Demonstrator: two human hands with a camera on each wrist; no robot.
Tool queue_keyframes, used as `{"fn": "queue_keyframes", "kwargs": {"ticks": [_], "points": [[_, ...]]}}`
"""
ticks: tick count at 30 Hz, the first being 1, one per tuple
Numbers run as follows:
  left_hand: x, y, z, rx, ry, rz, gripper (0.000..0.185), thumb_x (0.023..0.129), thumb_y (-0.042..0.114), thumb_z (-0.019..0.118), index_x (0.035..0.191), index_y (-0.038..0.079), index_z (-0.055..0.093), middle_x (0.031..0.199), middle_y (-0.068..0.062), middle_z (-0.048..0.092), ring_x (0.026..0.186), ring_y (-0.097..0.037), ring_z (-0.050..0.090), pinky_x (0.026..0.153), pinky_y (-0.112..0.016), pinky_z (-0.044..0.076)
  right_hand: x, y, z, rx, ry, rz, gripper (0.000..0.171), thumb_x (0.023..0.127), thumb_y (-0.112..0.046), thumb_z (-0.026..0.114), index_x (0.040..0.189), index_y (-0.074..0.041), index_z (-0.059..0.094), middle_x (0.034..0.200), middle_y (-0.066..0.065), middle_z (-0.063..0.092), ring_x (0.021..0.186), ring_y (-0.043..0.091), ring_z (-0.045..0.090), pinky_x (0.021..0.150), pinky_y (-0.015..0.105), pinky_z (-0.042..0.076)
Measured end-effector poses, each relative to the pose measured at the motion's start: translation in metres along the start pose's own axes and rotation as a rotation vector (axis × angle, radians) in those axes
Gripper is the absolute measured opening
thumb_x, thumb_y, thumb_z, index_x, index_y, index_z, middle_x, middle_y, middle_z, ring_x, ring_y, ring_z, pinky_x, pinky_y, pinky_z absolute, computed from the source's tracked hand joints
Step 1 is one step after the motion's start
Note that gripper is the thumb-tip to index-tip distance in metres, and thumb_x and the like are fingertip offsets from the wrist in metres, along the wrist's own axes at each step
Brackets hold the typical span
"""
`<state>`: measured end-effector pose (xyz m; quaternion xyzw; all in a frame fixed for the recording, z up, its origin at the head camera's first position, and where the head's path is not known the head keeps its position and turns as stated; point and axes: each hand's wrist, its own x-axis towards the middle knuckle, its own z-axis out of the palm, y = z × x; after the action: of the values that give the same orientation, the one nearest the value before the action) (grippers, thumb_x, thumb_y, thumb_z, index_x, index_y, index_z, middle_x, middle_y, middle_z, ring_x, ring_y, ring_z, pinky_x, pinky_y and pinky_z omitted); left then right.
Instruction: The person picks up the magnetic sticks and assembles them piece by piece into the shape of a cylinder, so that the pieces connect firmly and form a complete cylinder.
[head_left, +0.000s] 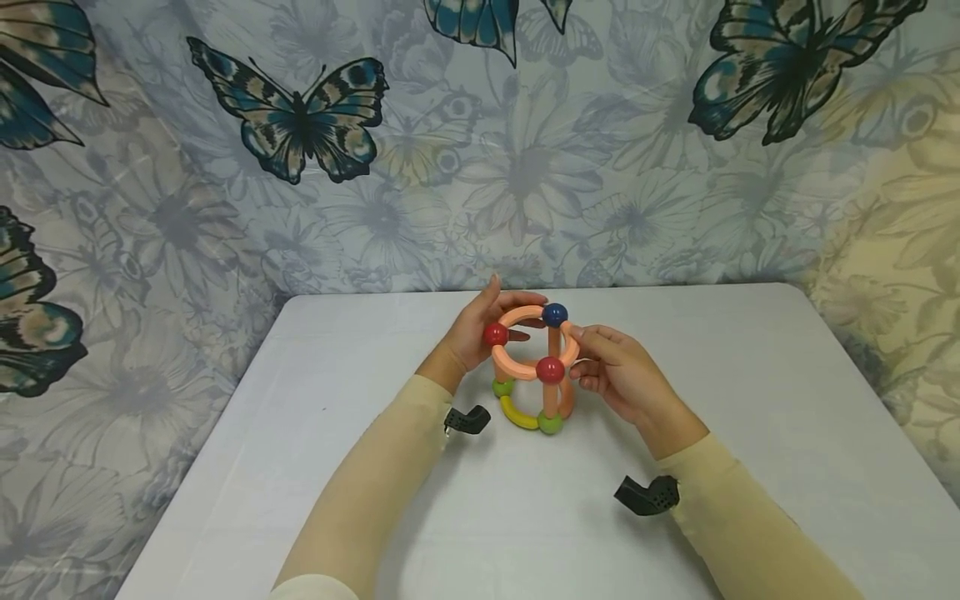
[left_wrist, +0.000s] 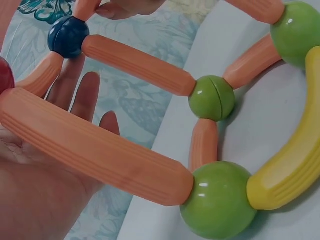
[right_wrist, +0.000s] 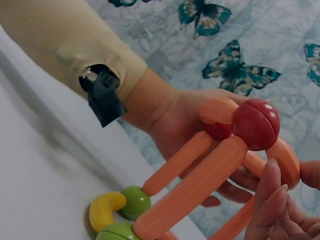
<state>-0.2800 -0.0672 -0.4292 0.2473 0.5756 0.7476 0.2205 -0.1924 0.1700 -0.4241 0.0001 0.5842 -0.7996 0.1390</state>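
A frame of toy rods and balls stands upright on the table in the head view, between the two hands. Its top ring joins a blue ball [head_left: 555, 314], a near red ball [head_left: 551, 369] and another red ball [head_left: 496, 334] with curved orange rods. Straight orange rods [left_wrist: 137, 65] lead down to green balls [left_wrist: 211, 98], and a yellow curved rod [left_wrist: 292, 150] belongs to the bottom ring. My left hand [head_left: 480, 332] rests against the ring's left and far side, fingers extended behind it. At the right, my right hand [head_left: 618, 367] pinches a curved orange rod [right_wrist: 284, 162] between thumb and fingers.
The white table [head_left: 360, 350] extends around the toy frame. Behind it hangs a cloth [head_left: 525, 192] printed with butterflies and flowers. A black wrist mount [head_left: 468, 420] sticks out of the left sleeve, and another black mount [head_left: 648, 496] from the right sleeve.
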Motion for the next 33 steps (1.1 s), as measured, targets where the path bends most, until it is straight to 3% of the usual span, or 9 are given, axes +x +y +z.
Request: {"fn": "queue_keyframes", "kwargs": {"ticks": [5, 10, 18, 23, 29, 33], "points": [[0.002, -0.001, 0.0, 0.0, 0.005, 0.011, 0.089, 0.113, 0.063, 0.024, 0.148, -0.013, 0.054, 0.126, -0.003, 0.075, 0.121, -0.034, 0.065, 0.111, -0.077, 0.031, 0.003, 0.0, -0.002, -0.009, 0.008, 0.001, 0.036, 0.112, -0.031, 0.067, 0.12, 0.004, 0.062, 0.087, 0.004, 0.069, 0.069, 0.015, 0.069, 0.063, 0.022, 0.055], [0.001, -0.002, 0.0, 0.014, 0.023, 0.008, 0.092, 0.111, 0.068, 0.029, 0.149, -0.011, 0.055, 0.126, -0.002, 0.074, 0.127, -0.045, 0.061, 0.11, -0.074, 0.033, 0.006, 0.0, -0.005, -0.031, 0.004, 0.005, 0.041, 0.112, -0.032, 0.067, 0.124, 0.006, 0.059, 0.088, 0.004, 0.069, 0.07, 0.015, 0.069, 0.064, 0.023, 0.056], [0.002, -0.001, -0.001, 0.005, -0.004, 0.021, 0.082, 0.115, 0.057, 0.023, 0.154, -0.01, 0.051, 0.13, -0.003, 0.073, 0.137, -0.064, 0.044, 0.113, -0.077, 0.027, 0.009, -0.005, -0.014, -0.076, 0.007, 0.005, 0.04, 0.113, -0.031, 0.065, 0.126, 0.006, 0.059, 0.089, 0.003, 0.07, 0.073, 0.015, 0.07, 0.067, 0.023, 0.057], [0.003, -0.002, -0.001, 0.035, 0.0, 0.008, 0.086, 0.112, 0.065, 0.03, 0.156, -0.005, 0.053, 0.138, -0.01, 0.071, 0.137, -0.062, 0.045, 0.117, -0.073, 0.028, 0.011, -0.01, -0.02, -0.123, 0.016, 0.003, 0.03, 0.113, -0.03, 0.065, 0.12, -0.001, 0.063, 0.092, 0.004, 0.069, 0.075, 0.015, 0.069, 0.067, 0.024, 0.056], [0.005, -0.002, -0.002, 0.094, 0.023, 0.008, 0.089, 0.109, 0.072, 0.035, 0.155, -0.001, 0.056, 0.141, -0.013, 0.07, 0.131, -0.045, 0.059, 0.119, -0.073, 0.028, 0.013, -0.015, -0.023, -0.144, 0.019, 0.006, 0.037, 0.112, -0.031, 0.067, 0.123, 0.003, 0.059, 0.092, 0.005, 0.066, 0.076, 0.015, 0.067, 0.067, 0.023, 0.055], [0.004, -0.003, -0.004, 0.099, 0.029, -0.005, 0.087, 0.11, 0.071, 0.034, 0.155, 0.0, 0.056, 0.142, -0.013, 0.069, 0.135, -0.051, 0.055, 0.119, -0.072, 0.028, 0.012, -0.016, -0.023, -0.163, 0.026, 0.018, 0.039, 0.112, -0.034, 0.067, 0.123, 0.003, 0.059, 0.093, 0.005, 0.067, 0.077, 0.015, 0.068, 0.067, 0.024, 0.056]]}}
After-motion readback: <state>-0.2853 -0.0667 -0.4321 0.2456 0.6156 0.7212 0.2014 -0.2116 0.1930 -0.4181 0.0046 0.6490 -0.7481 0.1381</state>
